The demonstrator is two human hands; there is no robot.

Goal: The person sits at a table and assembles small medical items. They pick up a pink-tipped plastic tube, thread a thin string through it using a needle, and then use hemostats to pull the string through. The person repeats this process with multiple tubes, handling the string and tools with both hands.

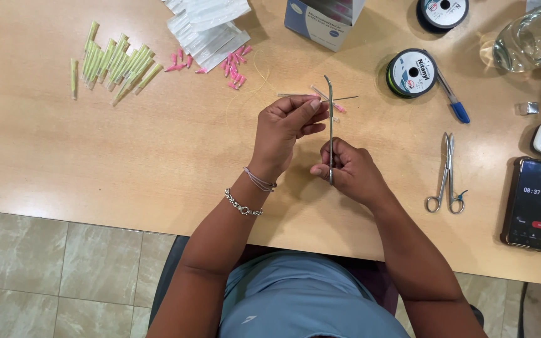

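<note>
1. Centre of the frame: the right hand (352,172) is clenched around the handles of a slim steel clamp (330,119) whose tip points up-frame.
2. The left hand (286,125) pinches a thin needle (317,96) at the clamp's tip, fingers closed on it.
3. Judged step: seating the needle in the tip; it calls for steady, fine alignment.
4. Scissors (447,175) lie idle at right on the table (126,156).

Left of the scissors (447,175) the desk (95,163) lies open toward its near edge, while beyond them a thread spool (412,73), pen (453,100) and box (322,19) crowd the way.
</note>
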